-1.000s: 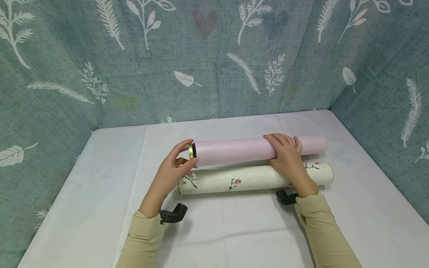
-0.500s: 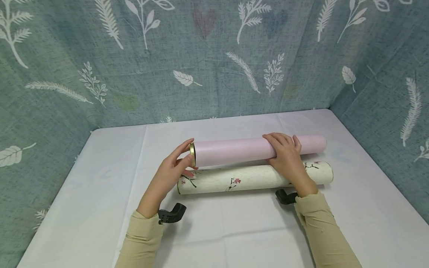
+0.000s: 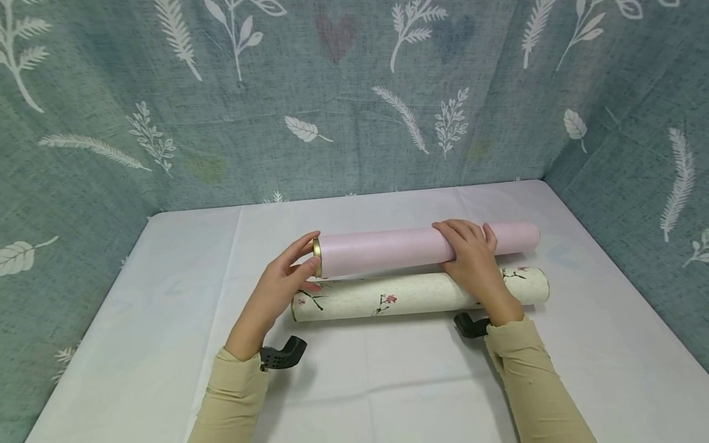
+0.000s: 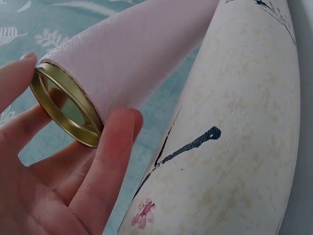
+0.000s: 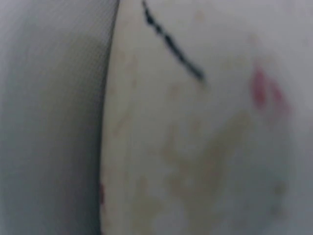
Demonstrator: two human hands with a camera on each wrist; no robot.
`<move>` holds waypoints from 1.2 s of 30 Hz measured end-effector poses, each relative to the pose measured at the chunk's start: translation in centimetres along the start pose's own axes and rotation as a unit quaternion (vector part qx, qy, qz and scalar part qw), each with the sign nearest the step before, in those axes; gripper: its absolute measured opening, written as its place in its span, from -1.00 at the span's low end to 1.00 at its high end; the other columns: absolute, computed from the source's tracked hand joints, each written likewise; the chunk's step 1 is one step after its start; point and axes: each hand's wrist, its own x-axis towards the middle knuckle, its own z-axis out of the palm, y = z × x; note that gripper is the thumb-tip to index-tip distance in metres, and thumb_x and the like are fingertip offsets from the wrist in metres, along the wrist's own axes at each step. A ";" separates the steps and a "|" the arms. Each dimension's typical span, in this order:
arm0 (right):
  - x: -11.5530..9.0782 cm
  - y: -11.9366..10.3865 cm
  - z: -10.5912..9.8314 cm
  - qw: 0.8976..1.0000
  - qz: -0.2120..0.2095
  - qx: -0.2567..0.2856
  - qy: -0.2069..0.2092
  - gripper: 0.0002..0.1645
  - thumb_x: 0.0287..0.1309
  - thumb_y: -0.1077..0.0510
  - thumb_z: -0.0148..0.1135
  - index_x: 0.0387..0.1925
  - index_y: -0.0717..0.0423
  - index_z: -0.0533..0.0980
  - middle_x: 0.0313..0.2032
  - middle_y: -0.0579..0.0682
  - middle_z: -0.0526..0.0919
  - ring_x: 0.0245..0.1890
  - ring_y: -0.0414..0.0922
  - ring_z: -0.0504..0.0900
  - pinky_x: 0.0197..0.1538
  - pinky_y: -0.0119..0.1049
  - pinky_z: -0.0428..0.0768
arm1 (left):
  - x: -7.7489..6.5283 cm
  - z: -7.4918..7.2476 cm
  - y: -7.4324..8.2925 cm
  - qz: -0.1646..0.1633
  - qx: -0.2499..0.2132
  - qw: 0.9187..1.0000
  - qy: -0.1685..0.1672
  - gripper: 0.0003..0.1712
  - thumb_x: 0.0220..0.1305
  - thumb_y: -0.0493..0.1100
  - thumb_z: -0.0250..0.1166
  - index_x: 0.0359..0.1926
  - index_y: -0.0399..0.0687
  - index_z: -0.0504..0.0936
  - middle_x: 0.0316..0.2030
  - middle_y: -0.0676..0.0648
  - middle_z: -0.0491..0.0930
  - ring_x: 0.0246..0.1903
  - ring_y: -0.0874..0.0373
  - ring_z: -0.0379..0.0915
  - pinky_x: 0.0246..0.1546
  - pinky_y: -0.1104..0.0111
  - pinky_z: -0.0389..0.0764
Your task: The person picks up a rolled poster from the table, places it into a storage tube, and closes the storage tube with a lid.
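Note:
Across the table in the head view lies a pink tube [image 3: 382, 250], its right end farther back. A shiny gold ring-shaped cap [image 3: 317, 257] sits at the tube's left end. My left hand [image 3: 274, 286] grips this cap with thumb and fingers around its rim; in the left wrist view the gold cap [image 4: 57, 119] is flush against the pink edge. My right hand [image 3: 473, 261] holds the pink tube from above, right of its middle. Nearer to me, a cream tube [image 3: 421, 293] with blossom branches lies alongside, partly under my right wrist.
A white cloth [image 3: 360, 381] covers the table. Patterned blue-green curtains [image 3: 354, 154] enclose its back and sides. Black wrist mounts [image 3: 285, 353] stick out from both sleeves. The right wrist view is filled by the blurred cream tube [image 5: 186, 147].
The gold cap, tilted with a dark gap beside it one second ago, now lies square against the pink tube's end. My left thumb has moved up onto the cap. My right hand stays put.

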 end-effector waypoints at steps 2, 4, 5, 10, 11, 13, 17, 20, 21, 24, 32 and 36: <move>0.0 0.0 0.0 1.000 -0.001 -0.002 0.000 -0.18 -0.34 0.32 0.41 0.10 -0.10 0.38 0.08 -0.08 0.38 0.12 0.01 0.23 0.15 0.20 -0.15 | 0.0 0.0 -0.1 0.000 -0.011 1.000 0.003 -0.43 0.27 -0.02 0.09 0.29 0.19 0.18 0.21 -0.11 0.21 -0.19 -0.22 0.48 -0.19 0.09 0.50; 0.0 0.0 0.0 1.000 -0.002 -0.004 0.002 -0.18 -0.34 0.31 0.42 0.09 -0.10 0.38 0.07 -0.08 0.38 0.12 0.00 0.23 0.15 0.20 -0.14 | 0.1 0.1 -0.2 0.003 -0.020 1.000 0.002 -0.43 0.27 -0.03 0.09 0.29 0.17 0.18 0.21 -0.13 0.20 -0.15 -0.20 0.47 -0.16 0.11 0.50; 0.0 0.0 0.0 1.000 -0.002 -0.003 0.002 -0.18 -0.34 0.31 0.42 0.09 -0.10 0.39 0.07 -0.08 0.38 0.12 0.01 0.23 0.15 0.20 -0.14 | 0.1 0.1 -0.2 0.005 -0.026 1.000 0.001 -0.43 0.27 -0.05 0.09 0.28 0.17 0.19 0.22 -0.13 0.20 -0.12 -0.18 0.46 -0.15 0.12 0.50; 0.1 -0.1 -0.1 1.000 -0.001 0.003 0.002 -0.19 -0.34 0.31 0.44 0.09 -0.09 0.39 0.06 -0.07 0.39 0.11 0.02 0.23 0.15 0.20 -0.13 | 0.3 -0.1 -0.4 0.012 -0.034 0.999 -0.001 -0.44 0.27 -0.06 0.10 0.28 0.17 0.20 0.22 -0.15 0.19 -0.05 -0.03 0.44 -0.12 0.13 0.48; 0.1 -0.1 -0.1 1.000 0.000 0.004 0.001 -0.19 -0.34 0.31 0.44 0.09 -0.09 0.39 0.06 -0.07 0.39 0.11 0.01 0.23 0.15 0.20 -0.13 | 0.3 -0.1 -0.4 0.013 -0.036 0.999 -0.001 -0.44 0.27 -0.06 0.10 0.27 0.17 0.20 0.22 -0.15 0.20 -0.05 -0.02 0.44 -0.12 0.13 0.48; 0.1 -0.1 -0.1 1.000 0.000 0.004 0.001 -0.18 -0.34 0.31 0.44 0.09 -0.09 0.39 0.06 -0.08 0.39 0.11 0.01 0.23 0.15 0.20 -0.13 | 0.4 -0.1 -0.4 0.016 -0.041 0.999 -0.002 -0.43 0.27 -0.07 0.10 0.28 0.14 0.19 0.22 -0.16 0.19 -0.04 -0.01 0.43 -0.12 0.12 0.48; 0.1 -0.1 -0.1 1.000 -0.001 0.000 0.002 -0.19 -0.34 0.30 0.44 0.09 -0.10 0.39 0.06 -0.09 0.39 0.11 0.01 0.23 0.14 0.21 -0.13 | 0.5 0.0 -0.5 0.019 -0.051 0.999 0.000 -0.42 0.26 -0.09 0.11 0.28 0.11 0.19 0.22 -0.16 0.20 -0.04 -0.02 0.43 -0.13 0.12 0.48; 0.1 0.0 0.0 1.000 -0.002 0.001 0.004 -0.19 -0.34 0.31 0.44 0.09 -0.10 0.39 0.06 -0.09 0.39 0.11 0.00 0.23 0.15 0.20 -0.14 | 0.5 0.1 -0.5 0.019 -0.050 0.999 0.006 -0.42 0.25 -0.08 0.12 0.28 0.12 0.20 0.21 -0.15 0.21 -0.06 -0.01 0.45 -0.13 0.12 0.48; 0.1 0.0 0.0 1.000 -0.003 0.002 0.005 -0.18 -0.35 0.31 0.44 0.09 -0.10 0.39 0.06 -0.08 0.40 0.11 0.01 0.23 0.15 0.20 -0.14 | 0.5 0.1 -0.5 0.019 -0.050 0.999 0.008 -0.42 0.25 -0.08 0.13 0.28 0.12 0.20 0.21 -0.15 0.21 -0.07 -0.01 0.45 -0.14 0.13 0.48; 0.1 0.0 0.0 1.000 -0.004 0.005 0.007 -0.17 -0.37 0.31 0.45 0.09 -0.09 0.40 0.06 -0.08 0.40 0.11 0.01 0.24 0.15 0.20 -0.14 | 0.4 0.2 -0.5 0.021 -0.048 0.998 0.016 -0.42 0.24 -0.07 0.14 0.27 0.14 0.23 0.21 -0.15 0.23 -0.09 0.01 0.47 -0.14 0.14 0.49; 0.0 0.0 0.0 1.000 -0.006 0.006 0.007 -0.15 -0.38 0.31 0.46 0.09 -0.10 0.40 0.05 -0.08 0.40 0.10 0.00 0.25 0.14 0.21 -0.12 | 0.3 0.3 -0.3 0.016 -0.041 0.999 0.031 -0.42 0.21 -0.06 0.17 0.25 0.15 0.26 0.20 -0.12 0.25 -0.07 0.03 0.46 -0.15 0.17 0.50; 0.0 0.0 0.0 1.000 -0.007 0.005 0.008 -0.16 -0.38 0.31 0.45 0.09 -0.10 0.40 0.05 -0.08 0.41 0.10 0.00 0.25 0.14 0.20 -0.12 | 0.3 0.4 -0.1 0.009 -0.041 0.998 0.037 -0.41 0.20 -0.06 0.18 0.26 0.13 0.26 0.20 -0.12 0.26 -0.07 0.03 0.46 -0.16 0.21 0.50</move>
